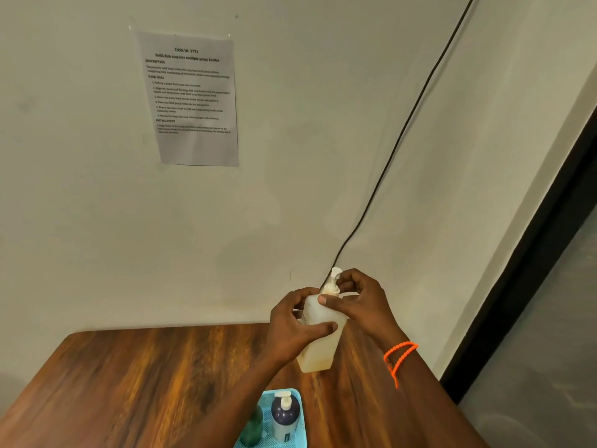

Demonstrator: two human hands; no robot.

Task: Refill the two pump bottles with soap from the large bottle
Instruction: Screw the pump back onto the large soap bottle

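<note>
A translucent white pump bottle (318, 347) is held up above the wooden table (145, 383), with a little pale liquid at its bottom. My left hand (292, 328) grips its body from the left, thumb across the front. My right hand (357, 302) holds the cream pump head (332, 282) at the bottle's neck, fingers curled round it. In a blue tray (295, 394) at the near edge stands a dark pump bottle (285, 418) with a white pump. Beside it is a green bottle (253, 428), partly hidden by my left forearm.
A printed task sheet (190, 98) is taped to the wall. A black cable (407, 124) runs down the wall behind the held bottle. A dark-framed glass panel (529, 270) stands at the right. An orange band (399, 357) circles my right wrist.
</note>
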